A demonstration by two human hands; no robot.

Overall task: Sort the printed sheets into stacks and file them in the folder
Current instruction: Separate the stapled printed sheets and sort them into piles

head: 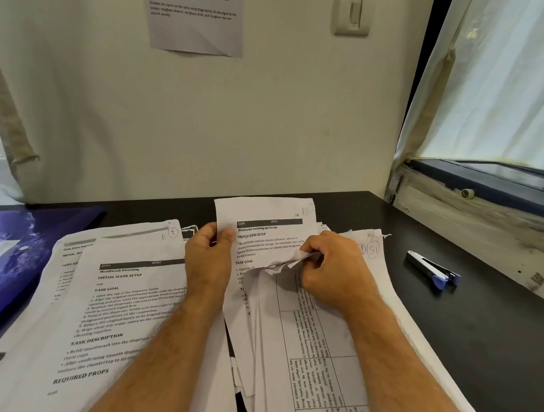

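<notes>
Left sheet stack (116, 293) lies flat on desk (472, 324), nearest me. My left grip (209, 253) pinches raised dishwasher sheet (262, 225); right grip (331, 268) clutches its crumpled edge. Purple folder (3, 256) far left.

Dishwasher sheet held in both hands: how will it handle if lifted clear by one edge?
The Dishwasher sheet is probably floppy: its right edge crumples where the right hand pinches it. It looks light, a single thin page. Likely to tear if tugged, since the left hand also grips it.
</notes>
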